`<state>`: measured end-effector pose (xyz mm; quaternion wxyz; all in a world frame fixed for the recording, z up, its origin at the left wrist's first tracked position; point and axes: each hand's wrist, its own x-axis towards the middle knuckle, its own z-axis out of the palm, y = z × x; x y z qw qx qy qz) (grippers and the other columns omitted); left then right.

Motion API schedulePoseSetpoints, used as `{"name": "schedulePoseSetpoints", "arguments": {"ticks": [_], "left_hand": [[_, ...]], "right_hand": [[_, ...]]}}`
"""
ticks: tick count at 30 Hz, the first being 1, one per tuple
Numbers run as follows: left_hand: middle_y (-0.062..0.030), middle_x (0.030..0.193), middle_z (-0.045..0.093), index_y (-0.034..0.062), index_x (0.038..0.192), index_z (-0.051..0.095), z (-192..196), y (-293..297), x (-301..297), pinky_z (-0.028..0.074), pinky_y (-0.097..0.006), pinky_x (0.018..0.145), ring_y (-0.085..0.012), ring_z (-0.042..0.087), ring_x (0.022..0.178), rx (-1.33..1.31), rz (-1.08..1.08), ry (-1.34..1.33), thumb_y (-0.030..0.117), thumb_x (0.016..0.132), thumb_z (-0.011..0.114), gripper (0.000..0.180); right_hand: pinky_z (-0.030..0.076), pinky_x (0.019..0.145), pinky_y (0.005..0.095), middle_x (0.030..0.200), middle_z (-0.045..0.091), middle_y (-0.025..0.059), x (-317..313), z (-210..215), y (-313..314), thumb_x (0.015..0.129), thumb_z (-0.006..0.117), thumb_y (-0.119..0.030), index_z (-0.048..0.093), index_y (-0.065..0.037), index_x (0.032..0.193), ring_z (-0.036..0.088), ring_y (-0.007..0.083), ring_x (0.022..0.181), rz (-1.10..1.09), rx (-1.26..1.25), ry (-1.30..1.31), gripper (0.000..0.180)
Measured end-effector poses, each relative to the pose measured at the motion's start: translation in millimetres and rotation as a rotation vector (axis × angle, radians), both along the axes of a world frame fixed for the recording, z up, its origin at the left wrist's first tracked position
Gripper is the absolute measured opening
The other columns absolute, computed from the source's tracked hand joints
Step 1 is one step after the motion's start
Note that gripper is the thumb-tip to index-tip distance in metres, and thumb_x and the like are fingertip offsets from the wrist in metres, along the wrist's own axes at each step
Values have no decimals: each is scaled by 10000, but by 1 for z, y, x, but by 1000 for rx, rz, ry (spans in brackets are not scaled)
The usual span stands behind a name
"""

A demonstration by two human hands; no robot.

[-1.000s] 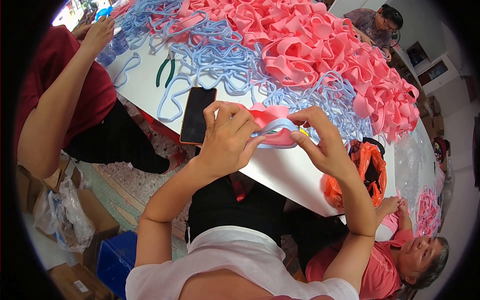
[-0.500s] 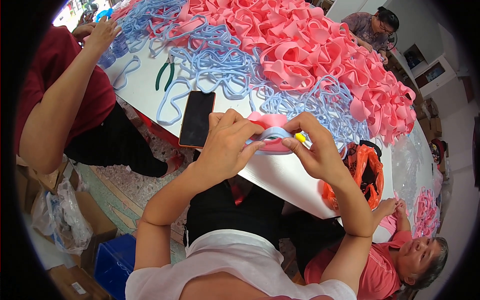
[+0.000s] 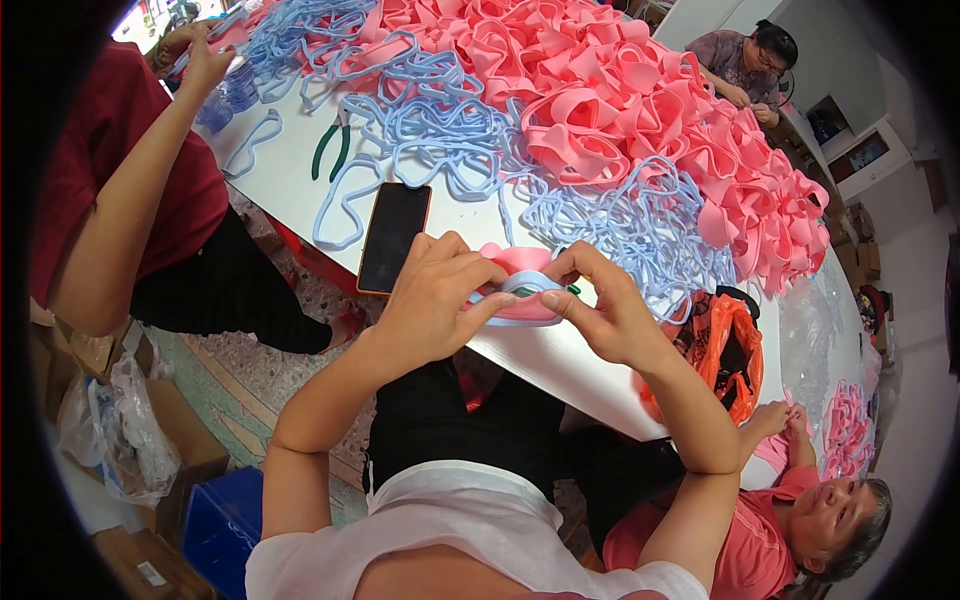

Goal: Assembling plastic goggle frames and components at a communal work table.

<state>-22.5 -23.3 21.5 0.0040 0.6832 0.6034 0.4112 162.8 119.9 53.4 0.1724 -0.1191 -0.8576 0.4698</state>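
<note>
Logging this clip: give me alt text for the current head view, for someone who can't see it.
A person's left hand and right hand pinch a soft pink-and-pale-blue band at a white table. Beyond lie tangled pale-blue loops and a heap of wide pink bands; a black-screened, orange-edged phone lies near the left hand.

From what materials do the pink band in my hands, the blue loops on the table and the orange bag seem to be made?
Pink band: perhaps matte fabric or foam; it bends smoothly without shine.
Blue loops: probably matte textile cord, lying limp and tangled.
Orange bag: likely thin, glossy plastic; creases and highlights show.
</note>
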Motion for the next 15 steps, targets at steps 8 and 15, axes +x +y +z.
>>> {"name": "schedulePoseSetpoints", "arguments": {"ticks": [8,15], "left_hand": [[-79,805,624,40,867,706,7,-31,-34,375,-321,747,-215,503,803,-19,258,-134,141,766,752,150],[-89,801,626,25,865,702,0,-46,-47,399,-334,750,-228,520,801,1,353,-124,136,762,751,159]], "right_hand": [[486,848,390,1061,607,139,-12,-36,35,842,721,-210,577,-11,1162,581,312,1007,-10,571,-273,403],[506,881,412,1106,578,137,-39,-59,44,758,765,-213,560,-15,1185,567,324,1050,201,796,-642,513]]}}
